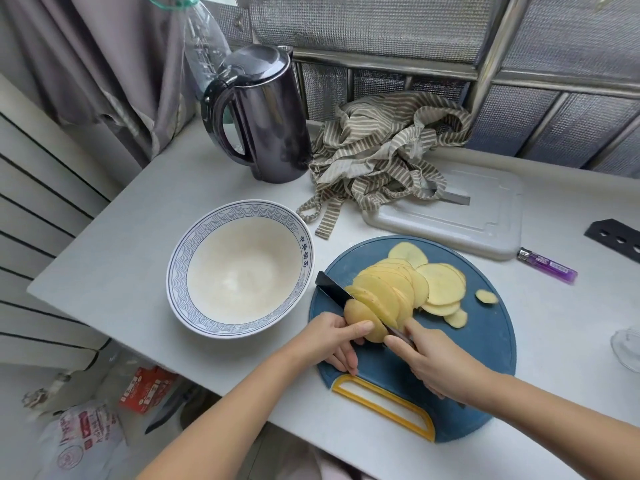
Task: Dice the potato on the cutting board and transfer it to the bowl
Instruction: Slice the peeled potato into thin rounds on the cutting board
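Potato (363, 322) pinched by left hand (337, 336); right hand (436, 362) grips knife (334, 289) across it, tip toward ten o'clock.

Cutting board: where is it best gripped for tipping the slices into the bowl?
Probably by the yellow-rimmed handle slot on the cutting board, from the near edge: its opening allows a hooked grip, it is free of potato slices, and the bowl sits left.

Both bare forearms reach in from below. The left hand (334, 337) curls its fingers (358, 329) round the uncut end of the pale yellow potato (360, 313). The right hand (434, 363) grips the black-bladed knife (332, 287), two fingers stretched forward beside the blade.
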A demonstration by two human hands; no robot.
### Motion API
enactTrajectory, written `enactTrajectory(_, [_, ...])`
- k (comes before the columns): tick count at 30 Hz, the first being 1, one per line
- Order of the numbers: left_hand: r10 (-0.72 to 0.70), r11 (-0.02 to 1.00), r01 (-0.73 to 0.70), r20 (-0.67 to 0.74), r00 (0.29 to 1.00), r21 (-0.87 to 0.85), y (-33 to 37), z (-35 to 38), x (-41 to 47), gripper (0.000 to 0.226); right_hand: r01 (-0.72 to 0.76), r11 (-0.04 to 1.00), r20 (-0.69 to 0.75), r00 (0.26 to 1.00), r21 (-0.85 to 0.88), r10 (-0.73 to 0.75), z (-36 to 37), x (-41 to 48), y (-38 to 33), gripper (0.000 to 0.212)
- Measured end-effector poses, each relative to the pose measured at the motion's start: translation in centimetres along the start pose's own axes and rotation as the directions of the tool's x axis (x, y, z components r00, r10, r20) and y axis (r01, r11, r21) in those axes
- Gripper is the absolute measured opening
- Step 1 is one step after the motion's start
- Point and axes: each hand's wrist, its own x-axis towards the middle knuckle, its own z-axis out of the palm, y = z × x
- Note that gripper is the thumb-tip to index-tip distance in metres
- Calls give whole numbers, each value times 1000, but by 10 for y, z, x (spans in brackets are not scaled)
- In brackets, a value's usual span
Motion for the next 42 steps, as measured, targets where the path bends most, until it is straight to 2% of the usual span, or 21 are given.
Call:
enactTrajectory(3, [-38, 999, 38, -42, 998, 0, 5, 1, 0, 67, 82, 990, -89, 992, -113, -93, 1, -6, -2, 24])
enactTrajectory(6, [-77, 997, 79, -74, 994, 26, 8, 2, 0, 74, 159, 970, -204, 959, -183, -195, 1, -12, -2, 23])
enactTrajectory(8, [-100, 994, 104, -81, 992, 42, 11, 3, 0, 76, 212, 953, -222, 940, -218, -260, 0, -14, 1, 31])
enactTrajectory(11, [-126, 989, 133, -96, 987, 71, 16, 5, 1, 77, 249, 911, -175, 932, -330, -318, 0, -10, 4, 51])
enactTrajectory(15, [-138, 985, 146, -90, 986, 93, 15, 8, -1, 71, 237, 940, -190, 939, -245, -286, -4, -2, 2, 54])
enactTrajectory(19, [-99, 995, 98, -48, 994, -21, 4, 1, -10, 59, 199, 972, -137, 967, -124, -215, -15, -2, 3, 51])
enactTrajectory(22, [-68, 993, 66, -18, 998, -93, -1, -3, -15, 50, 213, 976, -102, 971, -43, -216, -24, -8, 4, 47])
enactTrajectory(24, [-60, 991, 59, -2, 998, -123, -2, -4, -16, 53, 234, 972, -114, 965, -20, -234, -29, -15, 5, 41])
enactTrajectory(30, [-70, 989, 70, 1, 998, -132, -2, -6, -13, 69, 270, 949, -174, 939, -160, -296, -31, -38, 15, 21])
enactTrajectory(36, [-76, 983, 66, -54, 996, -170, -4, 0, -11, 71, 243, 933, -155, 944, -264, -290, -19, -41, 13, 28])
enactTrajectory(42, [-54, 983, 22, -170, 984, -183, -7, 10, -8, 56, 190, 948, -144, 962, -257, -232, -13, -42, 6, 24])
